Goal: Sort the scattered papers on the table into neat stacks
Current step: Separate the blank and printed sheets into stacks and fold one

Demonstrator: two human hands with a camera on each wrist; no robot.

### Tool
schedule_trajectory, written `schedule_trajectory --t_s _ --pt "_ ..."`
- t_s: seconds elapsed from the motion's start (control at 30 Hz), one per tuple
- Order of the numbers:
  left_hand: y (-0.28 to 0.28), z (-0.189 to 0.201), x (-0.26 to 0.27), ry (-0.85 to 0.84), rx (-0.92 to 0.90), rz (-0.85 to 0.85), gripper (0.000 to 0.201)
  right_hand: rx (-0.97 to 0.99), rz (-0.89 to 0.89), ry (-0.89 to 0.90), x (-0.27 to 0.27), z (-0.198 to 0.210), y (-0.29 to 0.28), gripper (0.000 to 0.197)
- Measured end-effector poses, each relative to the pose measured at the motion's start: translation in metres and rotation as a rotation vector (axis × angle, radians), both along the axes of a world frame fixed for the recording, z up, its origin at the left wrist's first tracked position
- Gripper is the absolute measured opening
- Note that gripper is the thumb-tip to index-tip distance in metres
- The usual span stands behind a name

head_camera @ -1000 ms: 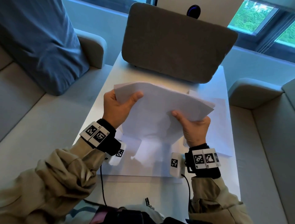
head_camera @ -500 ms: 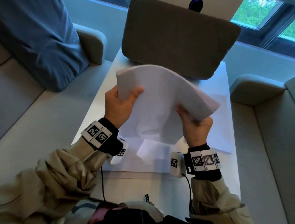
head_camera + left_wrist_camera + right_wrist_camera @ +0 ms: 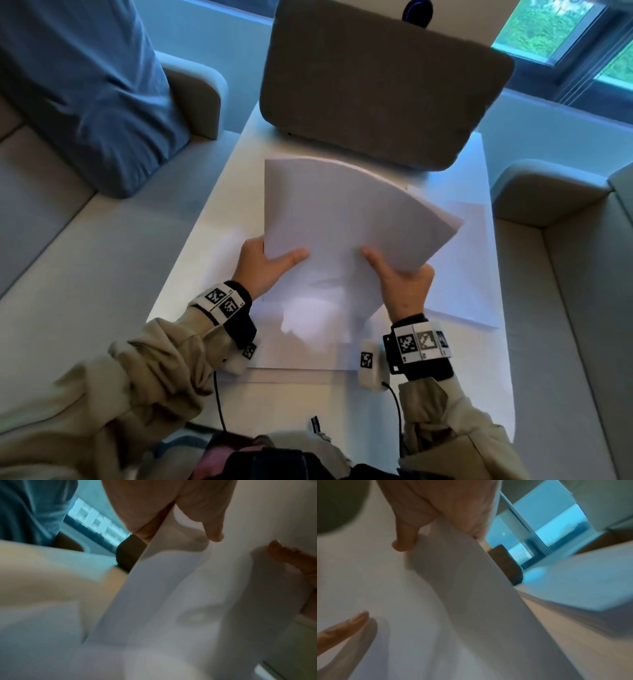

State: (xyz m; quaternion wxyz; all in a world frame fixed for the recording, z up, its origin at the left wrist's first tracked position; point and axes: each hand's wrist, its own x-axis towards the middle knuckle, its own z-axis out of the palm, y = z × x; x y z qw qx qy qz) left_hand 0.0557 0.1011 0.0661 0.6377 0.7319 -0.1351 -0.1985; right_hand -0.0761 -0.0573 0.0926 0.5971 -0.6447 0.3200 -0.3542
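Observation:
Both hands hold one stack of white papers tilted up above the white table. My left hand pinches the stack's left edge, thumb on top. My right hand grips its lower right edge, thumb on top. The stack bows upward in the middle. In the left wrist view the paper stack fills the frame under the left hand. The right wrist view shows the right hand clamped on the paper stack. More white sheets lie flat on the table beneath, and one sheet sticks out to the right.
A grey cushion-like block stands at the table's far end. Beige sofa seats flank the table on both sides, with a blue pillow at the left. A window is at the far right.
The paper stack has come down and toward me, with its edges now better aligned. Both hands moved lower and nearer with it, still gripping it.

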Motion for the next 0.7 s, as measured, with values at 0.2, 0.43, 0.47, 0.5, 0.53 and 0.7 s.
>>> schedule_trajectory --t_s 0.2,0.43,0.47,0.5,0.53,0.7 --pt "0.0 -0.028 -0.008 0.08 0.035 -0.031 0.027 0.079 -0.019 0.175 -0.006 -0.057 -0.003 0.076" --pt "-0.018 -0.003 -0.002 0.055 0.047 -0.003 0.011 0.183 0.098 0.284 -0.021 -0.075 -0.006 0.01" --pt "-0.023 0.001 -0.001 0.042 0.039 0.005 0.01 0.153 0.074 0.291 -0.024 -0.079 -0.01 0.012" --pt "-0.028 0.006 -0.001 0.032 0.03 0.016 0.013 0.125 0.05 0.312 -0.026 -0.08 -0.014 0.019" --pt "-0.035 0.01 -0.002 0.023 0.022 0.024 0.017 0.107 0.028 0.345 -0.029 -0.083 -0.02 0.026" --pt "-0.083 0.021 -0.018 -0.036 0.04 -0.04 0.04 -0.058 -0.106 0.472 -0.048 -0.071 -0.056 0.025"
